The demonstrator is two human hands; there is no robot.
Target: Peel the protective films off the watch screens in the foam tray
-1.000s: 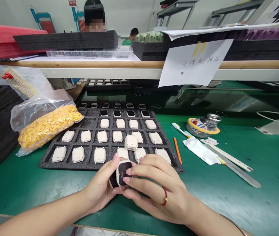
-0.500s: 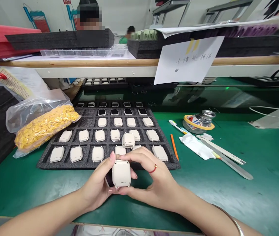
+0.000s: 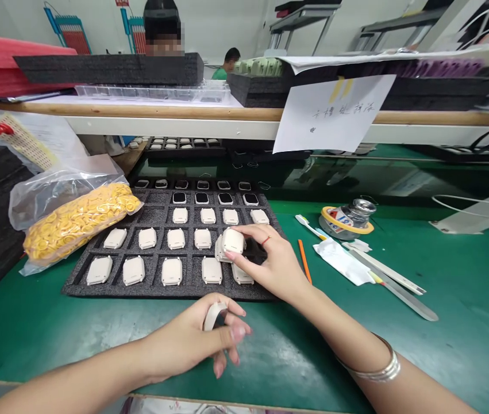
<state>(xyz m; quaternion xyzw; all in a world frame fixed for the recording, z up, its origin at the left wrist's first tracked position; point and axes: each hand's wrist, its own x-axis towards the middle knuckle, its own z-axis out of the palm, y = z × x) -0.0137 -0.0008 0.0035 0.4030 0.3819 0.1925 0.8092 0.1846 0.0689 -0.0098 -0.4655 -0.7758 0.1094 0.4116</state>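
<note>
In front of me lies a black foam tray (image 3: 188,290) with rows of off-white smartwatch cases, most with their backs up. My right hand (image 3: 272,264) pinches one watch case (image 3: 233,240) between thumb and fingers, above the right part of the tray. That case overlaps another watch case (image 3: 220,248) sitting across the slots beneath it. Nearer to me, below the tray's front edge, my left hand (image 3: 203,333) is curled around a second watch case (image 3: 215,315). Its pale edge and part of a dark face show between the fingers.
A plastic bag of yellow rings (image 3: 83,221) leans at the tray's left. To the right lie an orange stick (image 3: 304,261), a toothbrush (image 3: 308,225), a tape roll (image 3: 334,223), a white tissue (image 3: 343,261) and a metal blade (image 3: 412,302). A shelf edge (image 3: 184,125) crosses above.
My hands have parted. The right hand has carried a watch case forward to the tray, while the left stays near the table's front with another, its fingers now turned to the right.
</note>
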